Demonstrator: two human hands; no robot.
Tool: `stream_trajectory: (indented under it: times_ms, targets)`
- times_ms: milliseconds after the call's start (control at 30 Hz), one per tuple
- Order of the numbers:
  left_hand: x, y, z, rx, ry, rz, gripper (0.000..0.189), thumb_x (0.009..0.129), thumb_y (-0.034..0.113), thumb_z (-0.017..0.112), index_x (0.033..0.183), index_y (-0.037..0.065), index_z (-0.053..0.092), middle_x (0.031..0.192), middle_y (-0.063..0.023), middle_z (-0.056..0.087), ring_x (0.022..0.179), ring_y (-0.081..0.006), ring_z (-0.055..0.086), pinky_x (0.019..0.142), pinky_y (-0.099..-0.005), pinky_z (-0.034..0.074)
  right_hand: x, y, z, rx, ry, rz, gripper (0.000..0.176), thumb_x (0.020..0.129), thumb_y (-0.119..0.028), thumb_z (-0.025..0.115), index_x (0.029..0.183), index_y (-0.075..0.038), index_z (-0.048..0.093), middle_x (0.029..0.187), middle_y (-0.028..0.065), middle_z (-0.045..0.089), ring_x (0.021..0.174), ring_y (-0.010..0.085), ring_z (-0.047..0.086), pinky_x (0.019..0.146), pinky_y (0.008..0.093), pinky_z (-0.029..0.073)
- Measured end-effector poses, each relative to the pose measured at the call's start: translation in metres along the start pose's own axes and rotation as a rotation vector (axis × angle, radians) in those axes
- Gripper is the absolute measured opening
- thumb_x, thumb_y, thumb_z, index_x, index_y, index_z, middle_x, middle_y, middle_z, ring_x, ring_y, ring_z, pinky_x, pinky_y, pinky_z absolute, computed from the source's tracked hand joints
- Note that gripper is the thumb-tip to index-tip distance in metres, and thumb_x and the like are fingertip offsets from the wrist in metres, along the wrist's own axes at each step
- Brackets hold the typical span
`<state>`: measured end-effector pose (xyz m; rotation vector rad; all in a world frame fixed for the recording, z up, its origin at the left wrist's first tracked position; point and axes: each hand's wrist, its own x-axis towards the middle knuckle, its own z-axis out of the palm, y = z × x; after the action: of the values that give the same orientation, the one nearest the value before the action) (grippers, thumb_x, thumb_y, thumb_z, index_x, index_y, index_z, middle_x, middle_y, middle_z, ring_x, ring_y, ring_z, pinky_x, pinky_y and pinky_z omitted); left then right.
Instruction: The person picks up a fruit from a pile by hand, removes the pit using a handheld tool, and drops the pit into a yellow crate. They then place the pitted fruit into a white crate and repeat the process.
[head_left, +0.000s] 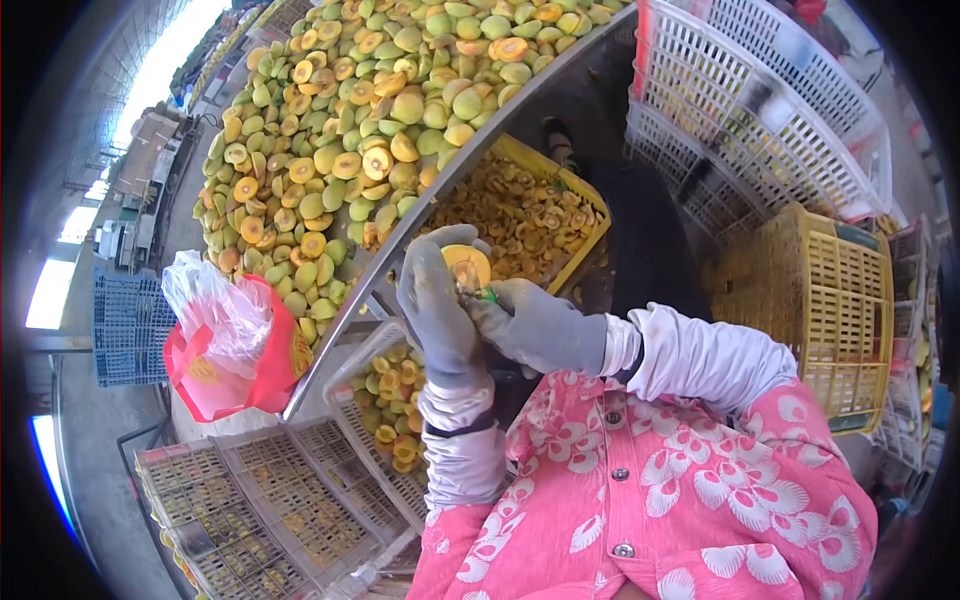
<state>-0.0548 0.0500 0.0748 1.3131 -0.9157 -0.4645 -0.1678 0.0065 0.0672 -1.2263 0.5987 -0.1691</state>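
Observation:
My left hand (438,305), in a grey glove, is wrapped round a halved yellow peach (466,264) with its cut face turned up. From the right, my right hand (545,325), also gloved in grey, grips a small green-handled tool (487,294). Its working end meets the lower part of the cut face, around the pit; the tip's shape is too small to tell. Below and beyond my hands sits a yellow crate (590,235) with many brownish-orange scraps inside. A pale crate (345,400) with peach halves stands below my left forearm.
A metal-edged table (470,140) bears a large heap of halved peaches (350,130). At its corner rests a red bag (225,350) with clear plastic. White crates (750,110) and a yellow crate (840,320) stand to the right; empty-looking slatted crates (270,500) lie lower left.

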Motion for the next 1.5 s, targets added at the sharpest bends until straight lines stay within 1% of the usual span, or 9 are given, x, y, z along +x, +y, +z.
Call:
stream_trajectory:
  times_ms: [267, 367, 500, 700, 767, 1033, 1167, 1267, 1500]
  targets:
    - [0.020, -0.017, -0.022, -0.227, -0.292, -0.593, 0.044, 0.102, 0.038, 0.042, 0.095, 0.000, 0.064, 0.076, -0.0070, 0.063, 0.069, -0.0136, 0.057, 0.064, -0.0261, 0.049, 0.009, 0.004, -0.028, 0.492, -0.538, 0.327, 0.053, 0.098, -0.064, 0.040, 0.075, -0.016, 0.045, 0.061, -0.0116, 0.031, 0.048, 0.0020, 0.028, 0.043, 0.0205, 0.025]
    - [0.015, -0.038, -0.010, 0.270, -0.073, -0.149, 0.049, 0.102, 0.043, 0.041, 0.094, 0.000, 0.064, 0.074, -0.0068, 0.063, 0.068, -0.0141, 0.057, 0.063, -0.0263, 0.047, 0.021, 0.016, -0.035, 0.693, -0.667, 0.375, 0.051, 0.098, -0.064, 0.039, 0.076, -0.018, 0.042, 0.061, -0.0122, 0.027, 0.048, 0.0009, 0.025, 0.043, 0.0188, 0.023]
    - [0.010, -0.044, -0.005, -0.568, -0.210, -0.424, 0.040, 0.102, 0.033, 0.049, 0.091, -0.002, 0.067, 0.078, -0.0075, 0.067, 0.064, -0.0110, 0.058, 0.060, -0.0239, 0.046, 0.023, 0.020, -0.033, 0.773, -0.712, 0.381, 0.048, 0.098, -0.063, 0.040, 0.077, -0.019, 0.040, 0.061, -0.0129, 0.023, 0.049, -0.0007, 0.022, 0.042, 0.0164, 0.020]
    - [0.023, -0.057, -0.005, 0.034, -0.179, -0.292, 0.056, 0.100, 0.050, 0.043, 0.098, -0.002, 0.064, 0.077, -0.0118, 0.067, 0.068, -0.0167, 0.061, 0.063, -0.0266, 0.049, 0.046, 0.041, -0.042, 0.988, -0.843, 0.442, 0.043, 0.100, -0.059, 0.043, 0.078, -0.021, 0.045, 0.060, -0.0132, 0.025, 0.047, -0.0011, 0.022, 0.040, 0.0155, 0.019]
    - [0.016, -0.075, -0.001, -0.543, -0.068, -0.522, 0.056, 0.100, 0.051, 0.043, 0.102, -0.001, 0.063, 0.078, -0.0121, 0.067, 0.068, -0.0166, 0.061, 0.063, -0.0260, 0.050, 0.055, 0.045, -0.044, 0.973, -0.847, 0.416, 0.043, 0.099, -0.058, 0.044, 0.079, -0.021, 0.047, 0.059, -0.0132, 0.026, 0.046, -0.0009, 0.022, 0.040, 0.0156, 0.019]
    - [0.034, -0.154, -0.037, -0.894, -0.131, -0.750, 0.063, 0.095, 0.058, 0.046, 0.119, 0.000, 0.057, 0.094, -0.0177, 0.068, 0.077, -0.0264, 0.064, 0.067, -0.0370, 0.055, 0.076, 0.043, -0.053, 0.465, -0.554, 0.271, 0.047, 0.100, -0.056, 0.045, 0.070, -0.020, 0.044, 0.055, -0.0117, 0.028, 0.042, 0.0024, 0.024, 0.037, 0.0203, 0.026]
    - [0.044, -0.146, -0.024, -0.589, 0.118, -0.633, 0.061, 0.094, 0.058, 0.052, 0.120, 0.003, 0.055, 0.098, -0.0159, 0.068, 0.073, -0.0245, 0.065, 0.062, -0.0348, 0.055, 0.088, 0.030, -0.057, 0.100, -0.359, 0.270, 0.040, 0.099, -0.050, 0.051, 0.091, -0.011, 0.057, 0.066, -0.0047, 0.049, 0.051, 0.0065, 0.047, 0.040, 0.0247, 0.035]
    - [0.053, -0.169, -0.025, -0.426, 0.351, -0.473, 0.052, 0.098, 0.052, 0.049, 0.119, 0.005, 0.054, 0.097, -0.0114, 0.066, 0.073, -0.0235, 0.065, 0.063, -0.0360, 0.055, 0.114, 0.045, -0.070, -0.623, 0.335, -0.140, 0.036, 0.097, -0.036, 0.054, 0.099, 0.000, 0.053, 0.085, 0.0220, 0.067, 0.079, 0.0399, 0.066, 0.070, 0.0433, 0.050]
    - [0.044, -0.136, -0.010, -0.235, 0.424, -0.398, 0.050, 0.103, 0.039, 0.049, 0.129, -0.004, 0.053, 0.108, -0.0093, 0.061, 0.092, -0.0163, 0.059, 0.077, -0.0292, 0.050, 0.112, 0.058, -0.055, -0.853, 0.367, -0.323, 0.028, 0.092, -0.025, 0.061, 0.104, -0.004, 0.048, 0.086, 0.0232, 0.066, 0.084, 0.0436, 0.064, 0.072, 0.0494, 0.050]
